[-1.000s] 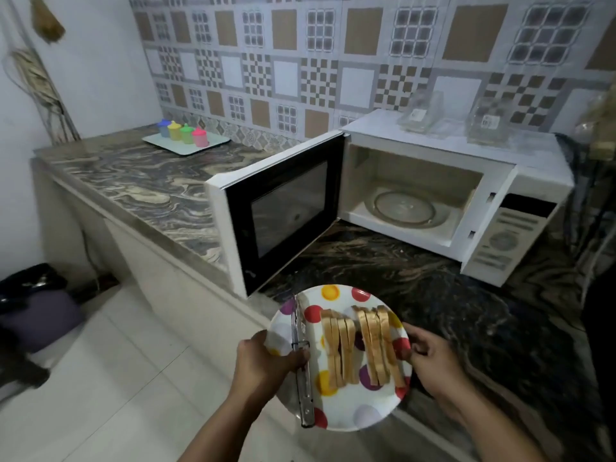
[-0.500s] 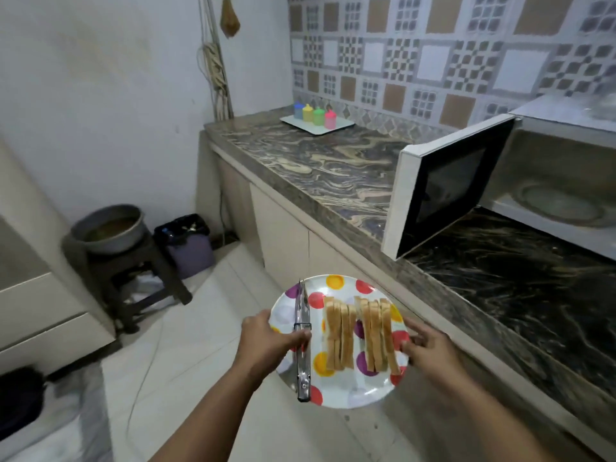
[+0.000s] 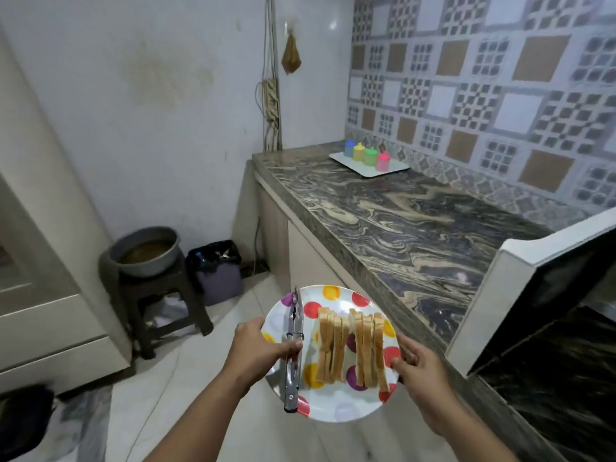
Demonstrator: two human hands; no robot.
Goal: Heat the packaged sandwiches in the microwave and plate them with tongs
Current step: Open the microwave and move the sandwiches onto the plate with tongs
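Note:
A white plate with coloured dots [image 3: 346, 408] is held in front of me above the floor, beside the counter edge. Two cut sandwiches [image 3: 353, 348] stand on edge across its middle. Metal tongs [image 3: 293, 358] lie along the plate's left side. My left hand [image 3: 260, 351] grips the plate's left rim, its thumb pressing the tongs down. My right hand [image 3: 420, 365] grips the right rim with curled fingers. The microwave's open door [image 3: 520, 295] juts out at the right edge; its cavity is out of view.
A marbled counter [image 3: 416, 221] runs along the right, with a white tray [image 3: 393, 171] of several small coloured bottles at its far end. On the floor to the left are a stool carrying a grey basin [image 3: 146, 251], a dark bin [image 3: 216, 271] and a cream cabinet [image 3: 40, 295].
My view has swung left, away from the microwave, bringing the floor, stool and bin into sight. Both hands keep the same hold on the plate.

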